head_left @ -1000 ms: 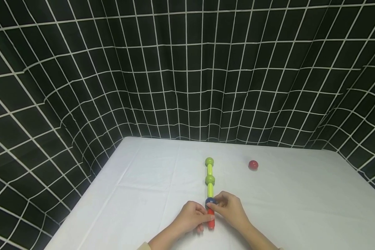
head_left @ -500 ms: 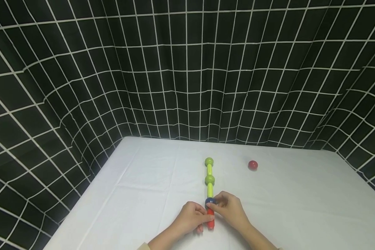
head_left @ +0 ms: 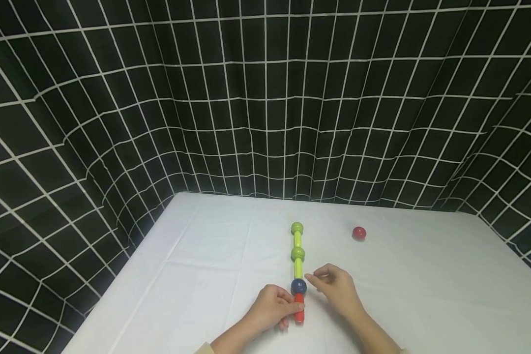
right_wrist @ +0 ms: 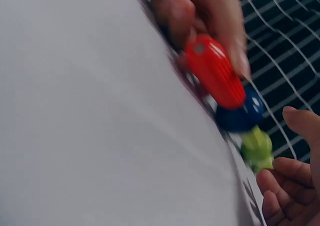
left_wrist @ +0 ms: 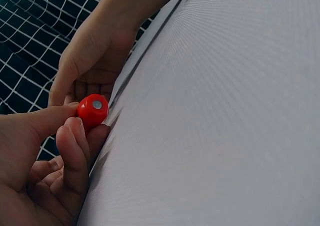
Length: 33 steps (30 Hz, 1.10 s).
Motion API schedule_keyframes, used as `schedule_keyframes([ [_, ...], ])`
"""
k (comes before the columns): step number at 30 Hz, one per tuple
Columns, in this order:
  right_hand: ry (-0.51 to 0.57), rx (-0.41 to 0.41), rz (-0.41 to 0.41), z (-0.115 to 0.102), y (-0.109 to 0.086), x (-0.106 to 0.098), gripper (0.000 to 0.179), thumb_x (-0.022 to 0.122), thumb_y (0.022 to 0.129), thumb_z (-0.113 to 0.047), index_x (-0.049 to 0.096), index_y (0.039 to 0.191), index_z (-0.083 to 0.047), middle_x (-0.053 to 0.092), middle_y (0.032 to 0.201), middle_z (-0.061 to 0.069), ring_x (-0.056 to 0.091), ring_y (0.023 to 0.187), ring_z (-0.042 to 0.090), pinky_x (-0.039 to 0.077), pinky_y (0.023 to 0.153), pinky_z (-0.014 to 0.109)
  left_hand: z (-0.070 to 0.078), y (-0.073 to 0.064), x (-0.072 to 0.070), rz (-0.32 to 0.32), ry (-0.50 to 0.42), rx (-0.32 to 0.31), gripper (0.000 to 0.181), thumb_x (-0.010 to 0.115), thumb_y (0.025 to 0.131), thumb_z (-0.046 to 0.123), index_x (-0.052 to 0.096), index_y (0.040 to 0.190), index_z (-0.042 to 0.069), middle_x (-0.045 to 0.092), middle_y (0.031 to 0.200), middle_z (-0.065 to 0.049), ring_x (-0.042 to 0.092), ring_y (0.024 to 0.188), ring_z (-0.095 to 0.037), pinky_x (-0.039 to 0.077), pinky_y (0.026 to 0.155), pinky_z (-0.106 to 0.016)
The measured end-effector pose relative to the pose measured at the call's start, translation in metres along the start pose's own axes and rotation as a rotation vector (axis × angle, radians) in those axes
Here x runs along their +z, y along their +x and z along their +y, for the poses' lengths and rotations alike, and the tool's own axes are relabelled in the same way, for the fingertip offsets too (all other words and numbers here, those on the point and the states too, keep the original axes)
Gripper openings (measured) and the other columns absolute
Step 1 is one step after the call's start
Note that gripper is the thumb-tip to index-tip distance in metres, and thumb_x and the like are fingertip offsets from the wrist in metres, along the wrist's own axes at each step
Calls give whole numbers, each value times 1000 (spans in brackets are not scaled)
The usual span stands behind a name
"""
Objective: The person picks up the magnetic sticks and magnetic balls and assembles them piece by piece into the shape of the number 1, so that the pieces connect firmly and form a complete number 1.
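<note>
My left hand pinches a red magnetic rod between thumb and fingers. In the left wrist view the rod's near end shows a round silver disc. Joined to its far end is a blue ball. Beyond that, a straight chain runs away from me: a yellow-green rod, a green ball, another yellow-green rod and a green end ball. My right hand is just right of the blue ball, holding nothing, thumb apart from the fingers in the right wrist view.
A loose red ball lies on the white tablecloth, right of the chain's far end. Behind and along both sides of the table hangs a black curtain with a white grid.
My right hand has let go of the blue ball and moved a little right and away from me. My left hand keeps its pinch on the red rod; the chain stays put.
</note>
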State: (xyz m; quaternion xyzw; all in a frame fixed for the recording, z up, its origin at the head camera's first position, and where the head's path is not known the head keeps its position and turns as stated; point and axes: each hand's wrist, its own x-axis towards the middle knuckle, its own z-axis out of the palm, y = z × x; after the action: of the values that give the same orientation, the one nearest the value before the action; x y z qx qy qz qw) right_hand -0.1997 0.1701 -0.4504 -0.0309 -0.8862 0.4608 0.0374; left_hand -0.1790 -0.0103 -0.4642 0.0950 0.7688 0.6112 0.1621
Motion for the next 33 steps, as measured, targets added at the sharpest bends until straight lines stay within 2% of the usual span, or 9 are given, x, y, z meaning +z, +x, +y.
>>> schedule_keyframes([
  [6,-58,62,47,15,13,-14,42,72,77,-43,65,92,-5,69,85,6,61,66,9,45,53,21,0,0,0,13,9,-20,19,74,77,20,65,76,4,57,49,2,45,35,-2,35,35,-12],
  [16,-70,59,112,33,27,-33,40,69,81,-40,65,93,-2,68,85,9,61,67,11,47,60,21,2,-1,1,17,23,-50,21,74,77,23,65,78,4,56,50,2,46,36,-4,36,37,-12],
  [21,-68,46,159,37,32,-40,37,70,82,-36,65,92,-1,68,80,10,58,63,11,47,57,20,4,-1,1,21,18,-66,21,75,76,22,65,78,4,56,50,2,46,37,-4,36,36,-12],
  [28,-38,56,172,44,40,-45,40,69,82,-37,64,95,1,67,80,9,57,63,10,47,58,20,4,-1,1,22,15,-50,20,74,77,22,65,77,4,56,50,3,45,36,-3,35,36,-11],
  [33,-50,93,217,51,46,-48,40,68,83,-36,63,97,2,68,83,13,58,68,13,45,61,22,3,-2,0,18,29,-30,21,74,76,22,65,77,4,55,48,4,44,34,-1,35,36,-11],
])
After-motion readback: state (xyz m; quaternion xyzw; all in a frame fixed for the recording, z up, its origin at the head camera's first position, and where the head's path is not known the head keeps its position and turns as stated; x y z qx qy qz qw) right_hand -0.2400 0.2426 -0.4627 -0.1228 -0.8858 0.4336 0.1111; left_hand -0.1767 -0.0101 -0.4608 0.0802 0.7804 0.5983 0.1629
